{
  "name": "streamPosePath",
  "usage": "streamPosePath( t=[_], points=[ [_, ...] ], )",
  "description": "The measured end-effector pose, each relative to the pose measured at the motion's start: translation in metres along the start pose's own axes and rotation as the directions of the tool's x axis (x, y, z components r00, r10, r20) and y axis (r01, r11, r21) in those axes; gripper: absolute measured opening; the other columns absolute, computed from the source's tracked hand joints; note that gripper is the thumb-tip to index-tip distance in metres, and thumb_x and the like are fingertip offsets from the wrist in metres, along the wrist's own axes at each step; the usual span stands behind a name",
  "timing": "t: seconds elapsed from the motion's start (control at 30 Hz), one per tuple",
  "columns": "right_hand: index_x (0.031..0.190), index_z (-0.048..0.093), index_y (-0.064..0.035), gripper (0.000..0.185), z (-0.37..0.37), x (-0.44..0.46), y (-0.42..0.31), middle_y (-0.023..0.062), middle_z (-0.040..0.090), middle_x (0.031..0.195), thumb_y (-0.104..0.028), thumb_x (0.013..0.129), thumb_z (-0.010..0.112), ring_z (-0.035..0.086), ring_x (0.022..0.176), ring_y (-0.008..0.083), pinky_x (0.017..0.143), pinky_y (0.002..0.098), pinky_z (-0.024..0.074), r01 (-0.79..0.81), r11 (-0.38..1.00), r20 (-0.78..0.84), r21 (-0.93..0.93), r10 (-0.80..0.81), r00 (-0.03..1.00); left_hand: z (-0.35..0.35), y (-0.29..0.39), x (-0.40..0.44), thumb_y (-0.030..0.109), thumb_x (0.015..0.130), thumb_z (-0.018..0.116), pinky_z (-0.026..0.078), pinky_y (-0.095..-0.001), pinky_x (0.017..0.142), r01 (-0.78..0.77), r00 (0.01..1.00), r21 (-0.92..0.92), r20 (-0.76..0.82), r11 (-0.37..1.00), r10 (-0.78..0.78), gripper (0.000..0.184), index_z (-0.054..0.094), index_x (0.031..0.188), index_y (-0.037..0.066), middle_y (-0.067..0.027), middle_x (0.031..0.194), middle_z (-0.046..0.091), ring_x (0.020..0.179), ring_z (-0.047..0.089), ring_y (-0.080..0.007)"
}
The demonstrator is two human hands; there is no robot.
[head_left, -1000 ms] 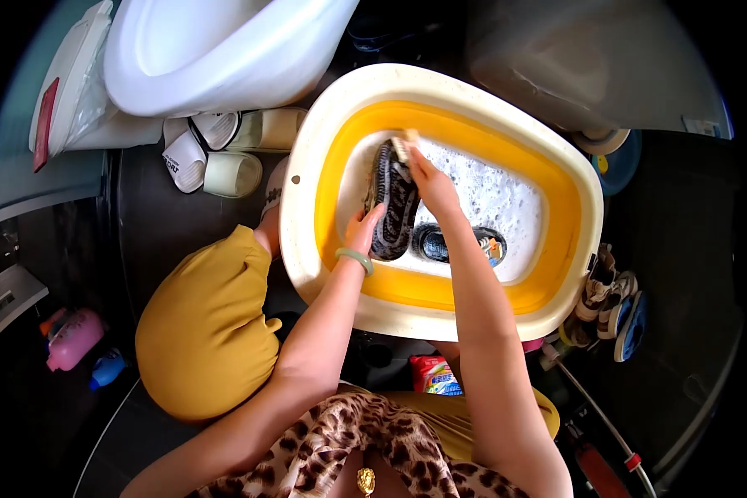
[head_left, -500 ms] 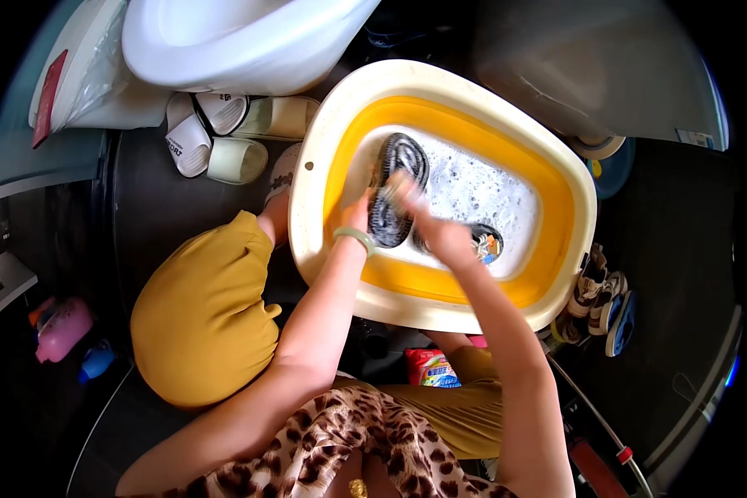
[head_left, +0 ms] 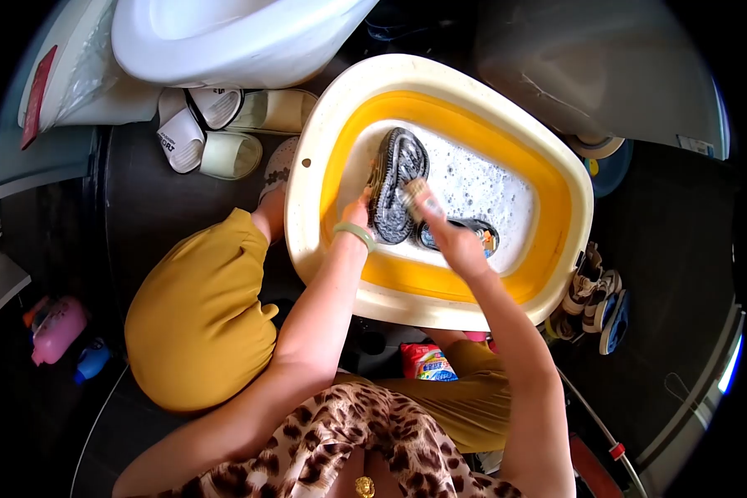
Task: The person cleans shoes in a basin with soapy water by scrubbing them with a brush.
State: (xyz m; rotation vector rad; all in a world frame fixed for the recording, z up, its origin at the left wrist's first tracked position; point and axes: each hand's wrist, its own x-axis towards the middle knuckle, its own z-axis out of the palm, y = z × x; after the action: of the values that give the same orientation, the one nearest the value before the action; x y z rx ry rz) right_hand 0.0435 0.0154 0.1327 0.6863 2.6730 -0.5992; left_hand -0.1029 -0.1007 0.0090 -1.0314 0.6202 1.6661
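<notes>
A dark shoe (head_left: 397, 166) is held sole up, with suds in its tread, over the soapy water (head_left: 477, 178) of a yellow and cream basin (head_left: 568, 199). My left hand (head_left: 358, 211), with a pale green bangle on the wrist, is closed on the shoe's left side; its fingers are partly hidden. Gripped in my right hand (head_left: 444, 228) is a small scrubbing brush (head_left: 414, 192), blurred by motion, against the middle of the sole. A second dark shoe (head_left: 483, 238) lies in the suds below my right hand, partly covered by it.
A white toilet (head_left: 249, 50) stands beyond the basin at upper left, with several slippers (head_left: 230, 156) near its base. More shoes (head_left: 599, 299) are right of the basin. A red detergent bag (head_left: 427, 362) lies by my legs. Pink (head_left: 59, 329) and blue (head_left: 92, 360) bottles are far left.
My right hand has moved slightly down and right with the brush along the sole. The left hand keeps its hold on the shoe. The whole view has shifted a little.
</notes>
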Motion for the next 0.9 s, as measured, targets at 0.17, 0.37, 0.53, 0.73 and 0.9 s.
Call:
streamPosePath(
  t=[0.17,0.37,0.53,0.73,0.9],
  points=[
    [0.128,0.047,-0.0281,0.043,-0.006,0.028,-0.039,0.022,0.061,0.081,-0.017,0.087,0.054,0.061,0.071,0.0373,0.064,0.0407,0.0484,-0.092,0.944,-0.017,0.317,0.102,0.995,0.005,0.005,-0.004,0.031,0.095,0.04,0.05,-0.0456,0.081,0.124,0.992,-0.054,0.044,0.991,-0.122,0.036,0.058,0.106,0.002,-0.0158,0.099,0.063,0.087,0.062,-0.0291],
    [0.128,0.047,-0.0313,0.047,0.0,-0.037,-0.023,0.0186,0.06,0.072,-0.017,0.084,0.058,0.059,0.055,0.0314,0.052,0.0394,0.0487,0.107,0.987,0.123,0.117,-0.122,0.985,-0.001,0.003,-0.007,0.03,0.093,0.046,0.05,-0.0409,0.081,0.013,1.0,0.075,0.014,0.997,-0.014,0.034,0.057,0.108,0.002,-0.0129,0.099,0.063,0.085,0.062,-0.0263],
    [0.127,0.044,-0.0332,0.036,0.036,0.027,0.112,0.0195,0.063,0.083,-0.027,0.091,0.044,0.063,0.071,0.0325,0.064,0.0449,0.0473,-0.445,0.895,0.037,-0.038,0.446,0.894,0.032,0.01,-0.037,0.027,0.085,0.058,0.047,-0.0379,0.067,-0.393,0.752,0.903,0.207,0.172,0.626,0.026,0.061,0.086,0.001,-0.0142,0.081,0.064,0.076,0.061,-0.0261],
    [0.123,0.053,-0.0203,0.042,0.088,0.049,0.143,0.0092,0.063,0.076,-0.008,0.084,0.047,0.057,0.058,0.0172,0.053,0.0321,0.0459,-0.54,0.669,-0.068,0.51,0.657,0.75,0.024,-0.022,-0.049,0.008,0.07,0.067,0.045,-0.04,0.075,-0.469,0.529,0.738,0.675,-0.485,0.514,0.024,0.063,0.094,0.007,-0.0126,0.089,0.061,0.085,0.056,-0.0327],
    [0.127,0.05,-0.0203,0.045,0.072,0.036,0.108,0.0149,0.059,0.07,-0.014,0.083,0.05,0.055,0.056,0.0204,0.055,0.0325,0.0446,-0.512,0.684,0.217,0.52,0.474,0.854,0.01,-0.02,-0.047,0.003,0.065,0.064,0.042,-0.0428,0.08,-0.345,0.274,0.799,0.588,-0.493,0.761,0.027,0.058,0.091,0.01,-0.0112,0.091,0.057,0.088,0.053,-0.0317]
  ],
)
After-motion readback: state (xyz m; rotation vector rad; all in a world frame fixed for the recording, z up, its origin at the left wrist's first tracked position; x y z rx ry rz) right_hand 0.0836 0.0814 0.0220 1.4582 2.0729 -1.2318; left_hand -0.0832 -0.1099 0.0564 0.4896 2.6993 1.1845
